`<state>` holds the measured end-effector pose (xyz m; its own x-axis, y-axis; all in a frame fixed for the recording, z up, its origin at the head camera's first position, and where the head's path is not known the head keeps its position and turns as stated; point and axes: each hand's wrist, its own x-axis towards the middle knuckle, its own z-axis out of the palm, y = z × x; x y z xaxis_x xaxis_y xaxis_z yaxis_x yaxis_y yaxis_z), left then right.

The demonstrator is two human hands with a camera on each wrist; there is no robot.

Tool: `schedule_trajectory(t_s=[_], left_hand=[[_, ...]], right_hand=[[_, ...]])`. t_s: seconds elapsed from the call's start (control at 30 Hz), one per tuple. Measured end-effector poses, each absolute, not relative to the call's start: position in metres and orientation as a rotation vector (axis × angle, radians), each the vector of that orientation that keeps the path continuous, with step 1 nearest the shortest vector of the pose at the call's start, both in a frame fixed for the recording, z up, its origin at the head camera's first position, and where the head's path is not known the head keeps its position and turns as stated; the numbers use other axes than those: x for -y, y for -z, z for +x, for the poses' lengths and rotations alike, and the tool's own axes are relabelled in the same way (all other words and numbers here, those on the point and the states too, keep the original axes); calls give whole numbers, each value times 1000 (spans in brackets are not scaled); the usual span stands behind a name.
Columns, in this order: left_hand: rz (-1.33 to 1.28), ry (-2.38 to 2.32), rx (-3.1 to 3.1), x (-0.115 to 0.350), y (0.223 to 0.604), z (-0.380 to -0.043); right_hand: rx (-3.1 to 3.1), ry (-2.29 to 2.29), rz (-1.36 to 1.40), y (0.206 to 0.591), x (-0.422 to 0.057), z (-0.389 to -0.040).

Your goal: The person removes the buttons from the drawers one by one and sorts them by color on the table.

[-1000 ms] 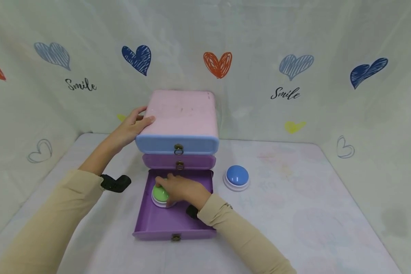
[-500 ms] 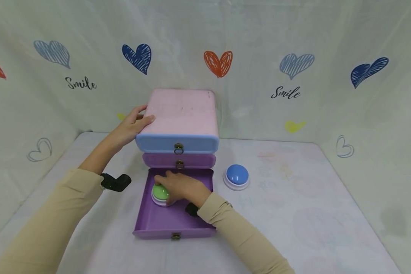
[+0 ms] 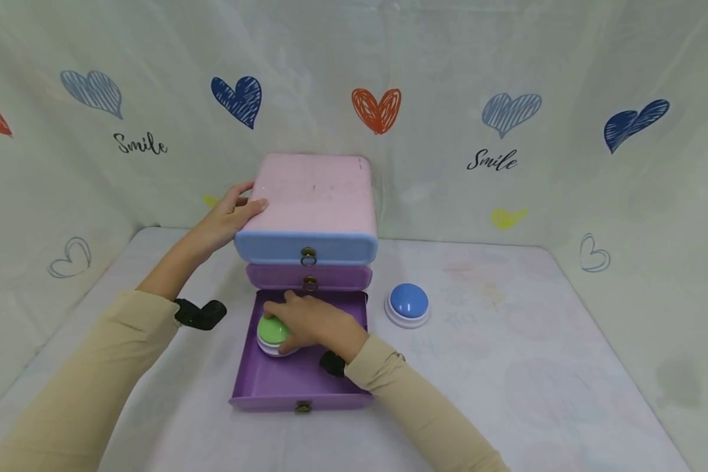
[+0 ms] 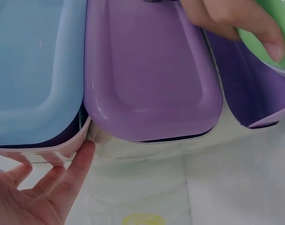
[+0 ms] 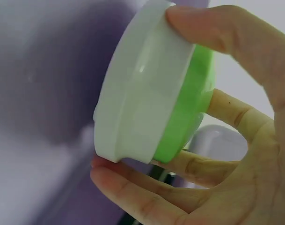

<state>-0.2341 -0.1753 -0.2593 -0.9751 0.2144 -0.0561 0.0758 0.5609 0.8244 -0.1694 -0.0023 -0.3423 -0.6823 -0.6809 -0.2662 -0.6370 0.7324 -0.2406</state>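
Observation:
In the head view, a mini chest of drawers with a pink top (image 3: 313, 193) stands at the middle back. Its lowest purple drawer (image 3: 289, 383) is pulled out. Inside that drawer, my right hand (image 3: 315, 322) grips a green dome push button (image 3: 273, 331) with a white base. Thumb and fingers hold the rim of the white base (image 5: 137, 89) in the right wrist view. My left hand (image 3: 227, 213) rests against the chest's left side, thumb on the top edge. The left wrist view shows extended fingers (image 4: 74, 176) touching the side below the blue drawer front (image 4: 30, 70).
A blue push button (image 3: 409, 303) on a white base sits on the table right of the drawers. Above the open drawer are a closed purple drawer (image 3: 277, 278) and a closed blue drawer (image 3: 271, 248), both with ring pulls. A heart-printed curtain (image 3: 425, 52) hangs behind the table.
The green push button has shifted slightly left within the drawer, along with the right hand's fingertips. The left hand and the chest have stayed put.

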Motion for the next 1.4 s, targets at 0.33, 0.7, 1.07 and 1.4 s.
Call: schedule_trajectory(t_s=[0.33, 0.7, 1.07, 1.4], left_hand=[[256, -1395, -2636, 176, 261, -234], [251, -1385, -2649, 176, 260, -235], [241, -1381, -2651, 174, 260, -235], [241, -1370, -2659, 175, 261, -236]], right_hand=[[-2607, 347, -1042, 324, -17, -155], [-2661, 551, -1038, 313, -51, -139], [-2725, 737, -975, 309, -85, -128], [-2784, 852, -888, 314, -113, -123]])
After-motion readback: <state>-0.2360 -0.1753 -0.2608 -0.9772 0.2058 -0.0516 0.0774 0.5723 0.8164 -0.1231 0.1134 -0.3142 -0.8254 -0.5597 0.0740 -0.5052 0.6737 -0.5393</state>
